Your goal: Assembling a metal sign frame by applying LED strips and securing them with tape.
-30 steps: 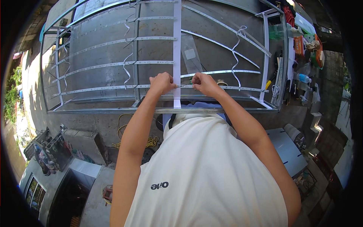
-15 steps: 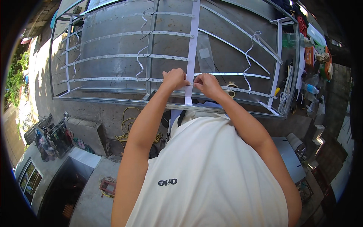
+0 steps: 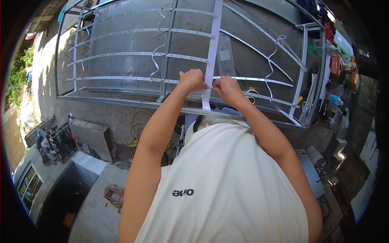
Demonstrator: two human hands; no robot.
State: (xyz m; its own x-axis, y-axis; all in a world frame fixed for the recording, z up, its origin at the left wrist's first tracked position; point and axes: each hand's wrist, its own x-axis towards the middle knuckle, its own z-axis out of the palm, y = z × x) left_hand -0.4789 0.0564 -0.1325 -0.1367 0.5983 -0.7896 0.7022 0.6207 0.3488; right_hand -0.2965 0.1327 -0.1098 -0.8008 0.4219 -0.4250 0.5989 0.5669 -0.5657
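Shifted rightward in view since the earlier frame: bare left hand [image 3: 193, 80] and bare right hand [image 3: 229, 90], fingers curled, any grasp indiscernible, flanking a flat white bar [image 3: 213, 44], upper centre.

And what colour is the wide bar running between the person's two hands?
The wide bar is plain white, as the head view shows.

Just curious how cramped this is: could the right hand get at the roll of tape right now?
Probably yes: the roll of tape shows close beside the right hand in this view. An LED strip appears to cross over the roll, so reaching around might be needed; depth is hard to judge.
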